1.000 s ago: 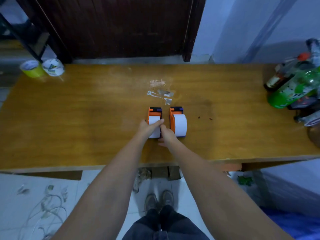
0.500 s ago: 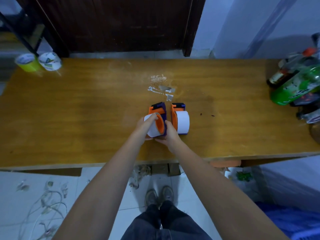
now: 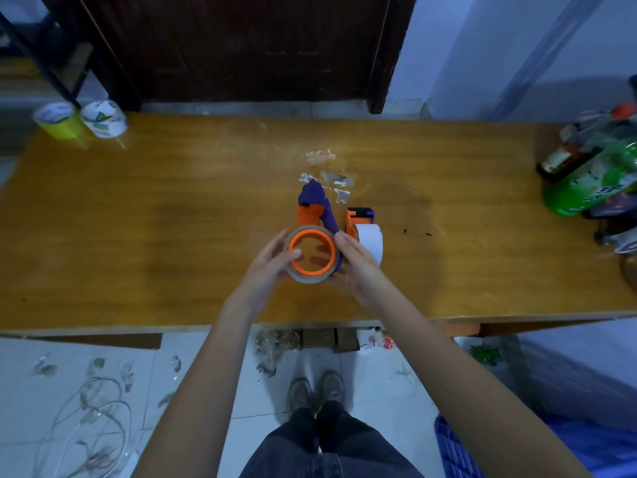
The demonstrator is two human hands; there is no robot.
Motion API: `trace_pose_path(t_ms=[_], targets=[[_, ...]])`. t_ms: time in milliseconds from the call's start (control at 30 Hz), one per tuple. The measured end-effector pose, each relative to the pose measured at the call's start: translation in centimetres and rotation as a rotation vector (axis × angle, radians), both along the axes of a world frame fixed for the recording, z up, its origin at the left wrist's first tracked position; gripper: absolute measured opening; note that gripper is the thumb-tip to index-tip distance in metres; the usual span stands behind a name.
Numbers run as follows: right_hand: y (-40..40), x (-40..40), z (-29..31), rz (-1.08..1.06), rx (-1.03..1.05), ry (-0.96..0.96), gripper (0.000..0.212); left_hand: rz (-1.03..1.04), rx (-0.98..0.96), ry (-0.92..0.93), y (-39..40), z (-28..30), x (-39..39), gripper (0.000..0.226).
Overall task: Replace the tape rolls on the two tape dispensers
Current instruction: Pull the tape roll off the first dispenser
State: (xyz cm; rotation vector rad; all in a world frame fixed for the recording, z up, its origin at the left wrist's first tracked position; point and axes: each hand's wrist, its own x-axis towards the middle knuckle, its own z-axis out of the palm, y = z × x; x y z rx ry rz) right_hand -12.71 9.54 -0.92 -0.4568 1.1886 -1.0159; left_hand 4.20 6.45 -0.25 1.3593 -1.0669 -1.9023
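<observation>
Near the middle of the tabletop (image 3: 138, 208), a little toward its front edge, the first tape dispenser (image 3: 315, 215) is held up between both hands and turned so that the round face of its nearly used-up roll (image 3: 310, 277) looks up at the camera; the orange hub shows as a ring and the dark blade end points toward the far edge. The left hand (image 3: 265, 267) has its fingers curled around the left rim of this roll, and the right hand (image 3: 358, 270) holds the dispenser frame from the right side, fingers bent around it. I judge that the roll must slide off the hub toward the left hand, so the left hand is the nearer one for pulling. The second tape dispenser (image 3: 362, 232) stands on the tabletop just beside the right hand, with a white roll on it. I count two dispensers, and two spare tape rolls (image 3: 82, 119) at the far left corner, well apart from the hands.
</observation>
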Motion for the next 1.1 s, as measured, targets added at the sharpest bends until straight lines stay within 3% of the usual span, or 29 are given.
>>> trace_pose_path(t_ms=[133, 233, 500, 833, 1100], targets=[[0.2, -0.2, 0.1, -0.011, 0.018, 0.024, 0.043, -0.241, -0.385, -0.413, 0.1, 0.6, 0.7, 0.115], [0.3, 0.3, -0.2, -0.046, 0.026, 0.046, 0.046, -0.371, -0.639, -0.615, 0.8, 0.1, 0.6, 0.129], [0.0, 0.4, -0.3, -0.062, 0.016, 0.045, 0.046, -0.213, -0.75, -0.346, 0.7, -0.3, 0.0, 0.09], [0.8, 0.3, -0.7, -0.05, -0.001, -0.103, 0.054, -0.209, -0.759, -0.258, 0.5, 0.1, -0.4, 0.093], [1.0, 0.8, -0.1, -0.053, -0.017, -0.247, 0.047, -0.182, -0.663, -0.08, 0.4, 0.5, -0.7, 0.086]])
